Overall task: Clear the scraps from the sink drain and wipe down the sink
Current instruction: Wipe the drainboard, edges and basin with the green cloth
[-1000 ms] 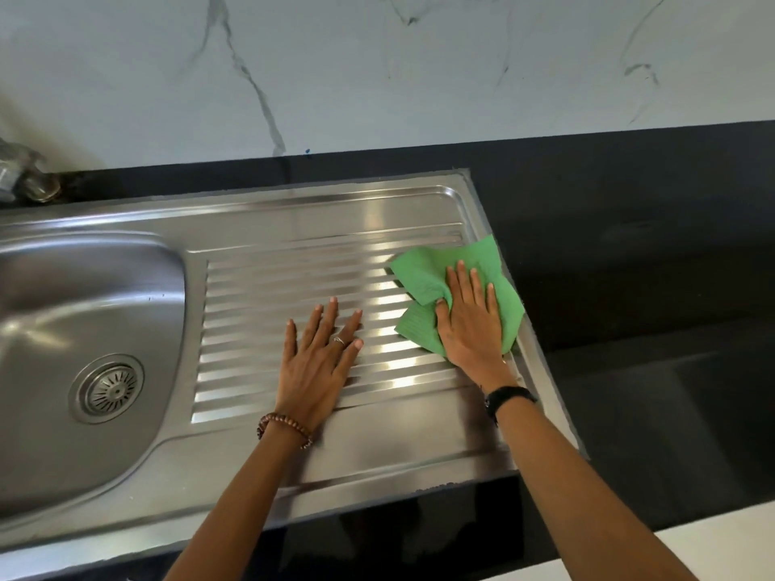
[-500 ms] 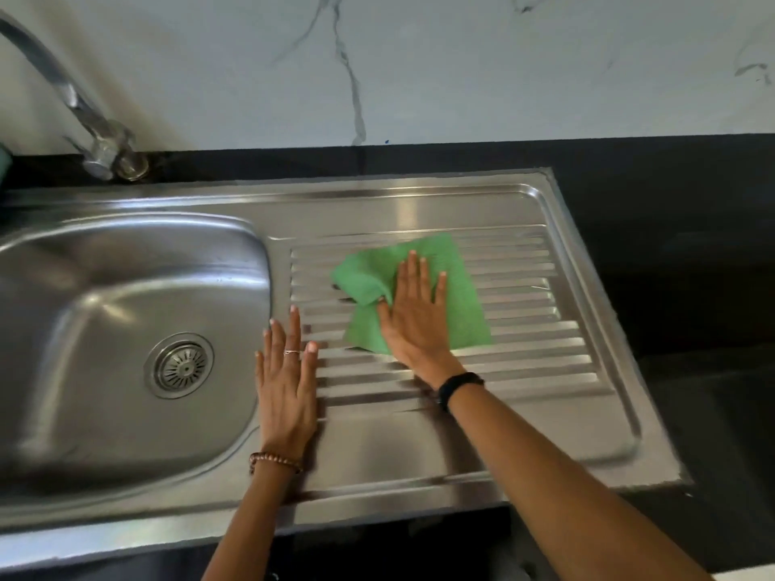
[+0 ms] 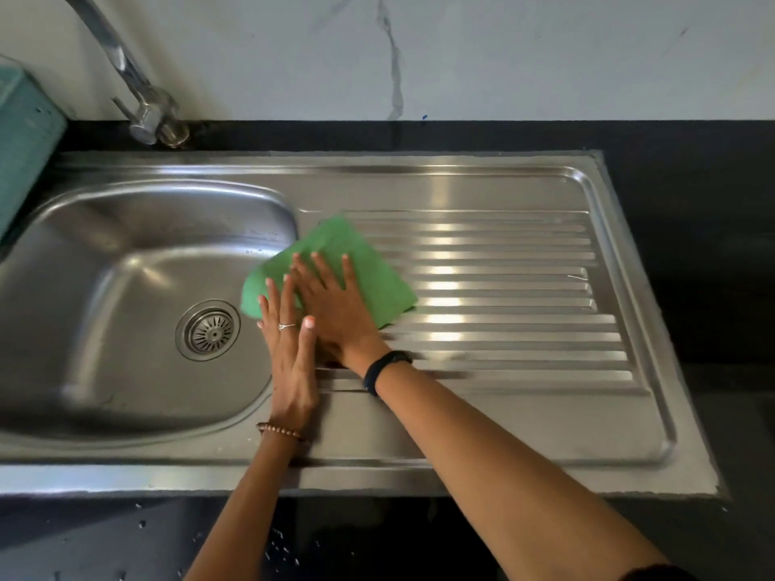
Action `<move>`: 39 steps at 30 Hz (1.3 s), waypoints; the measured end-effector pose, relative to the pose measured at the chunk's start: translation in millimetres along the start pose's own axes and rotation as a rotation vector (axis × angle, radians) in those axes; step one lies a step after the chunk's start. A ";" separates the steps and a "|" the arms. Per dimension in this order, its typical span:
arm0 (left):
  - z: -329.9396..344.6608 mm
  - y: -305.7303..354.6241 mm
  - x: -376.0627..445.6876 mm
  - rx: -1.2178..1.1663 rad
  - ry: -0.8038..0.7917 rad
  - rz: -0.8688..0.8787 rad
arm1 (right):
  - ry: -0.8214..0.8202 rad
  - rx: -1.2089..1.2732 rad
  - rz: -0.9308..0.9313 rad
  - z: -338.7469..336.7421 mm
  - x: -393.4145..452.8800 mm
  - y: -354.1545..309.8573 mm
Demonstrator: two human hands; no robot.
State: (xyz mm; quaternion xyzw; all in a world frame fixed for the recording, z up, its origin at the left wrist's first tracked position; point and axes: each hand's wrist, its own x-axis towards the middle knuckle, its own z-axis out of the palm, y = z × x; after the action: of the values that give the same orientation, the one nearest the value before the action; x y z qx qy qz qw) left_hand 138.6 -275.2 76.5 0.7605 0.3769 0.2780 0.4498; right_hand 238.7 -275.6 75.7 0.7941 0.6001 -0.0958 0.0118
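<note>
Black countertop point(image 3: 687, 211) carries a steel sink unit point(image 3: 419, 463), basin left, ribbed drainboard point(image 3: 503, 312) right. Green cloth point(image 3: 369, 270) lies flat on the drainboard's basin-side edge, under the right hand point(image 3: 335, 312) fingers, w/ one corner past the left hand point(image 3: 289, 362) fingertips over the basin. Tap base point(image 3: 155, 123) behind the basin; water drops on the front counter strip.

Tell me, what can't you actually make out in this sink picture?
- Drain, head view: too small to tell whether scraps remain in the strainer.
- Faucet: its spout is cut off by the top edge.
- Teal object: cut off by the left edge, so unidentifiable.
- Green cloth: partly covered by the right hand and left hand.
</note>
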 end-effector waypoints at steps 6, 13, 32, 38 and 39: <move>7.7 1.2 -2.5 0.279 -0.074 0.044 | 0.097 0.115 -0.052 8.4 -38.7 12.9; 19.0 8.0 -13.7 0.894 -0.366 0.399 | 0.176 0.178 0.300 10.6 -104.2 115.4; 33.5 15.4 -16.5 0.863 -0.535 0.431 | 0.148 0.147 0.655 33.7 -249.4 181.6; -27.2 -10.9 -30.3 0.834 -0.409 0.174 | 0.155 0.175 0.840 15.3 -190.9 181.1; -35.5 -13.5 -33.5 0.826 -0.387 0.094 | 0.161 0.184 0.851 13.5 -181.7 173.4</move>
State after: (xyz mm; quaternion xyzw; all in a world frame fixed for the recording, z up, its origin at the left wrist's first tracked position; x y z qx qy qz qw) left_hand 88.4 -281.7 77.3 0.9303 0.3304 -0.0226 0.1580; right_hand 355.0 -498.7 75.9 0.9731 0.2078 -0.0735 -0.0673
